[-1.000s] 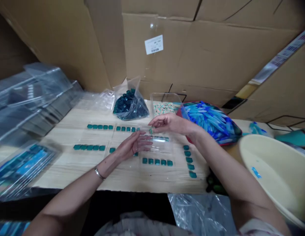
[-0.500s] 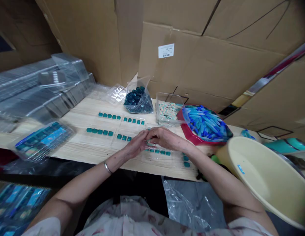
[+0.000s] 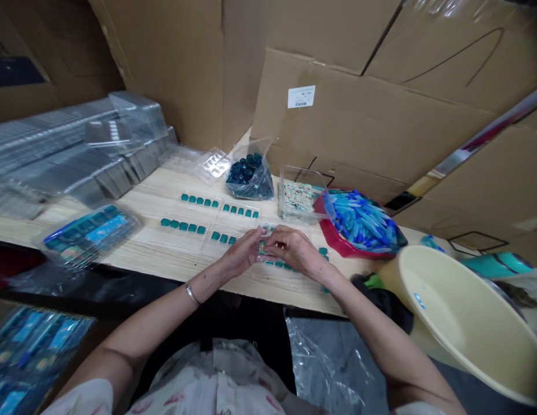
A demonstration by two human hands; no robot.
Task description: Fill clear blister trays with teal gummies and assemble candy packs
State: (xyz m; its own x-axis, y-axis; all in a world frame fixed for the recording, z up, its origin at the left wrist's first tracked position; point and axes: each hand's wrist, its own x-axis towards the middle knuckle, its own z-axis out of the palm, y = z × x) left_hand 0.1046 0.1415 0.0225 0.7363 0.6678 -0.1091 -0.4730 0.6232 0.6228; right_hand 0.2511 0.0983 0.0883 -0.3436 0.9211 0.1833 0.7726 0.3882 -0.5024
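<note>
My left hand [image 3: 242, 253] and my right hand [image 3: 292, 249] meet over a clear plastic tray [image 3: 268, 249] holding small teal square tiles, near the front edge of the wooden table [image 3: 164, 253]. Both hands pinch the tray's edges with curled fingers. More clear trays with rows of teal tiles [image 3: 184, 226] lie to the left of the hands. A clear bag of dark teal tiles [image 3: 248, 173] stands behind them.
A clear box of pale patterned pieces [image 3: 299, 199] and a red dish of blue sticks [image 3: 361, 222] sit at the right. A cream basin [image 3: 467, 317] is at the far right. Stacks of clear trays [image 3: 69, 155] fill the left. Cardboard boxes [image 3: 359, 109] form the back wall.
My right hand came down from above the tray and joined my left hand on it. The camera pulled back and turned left, so the table looks farther away.
</note>
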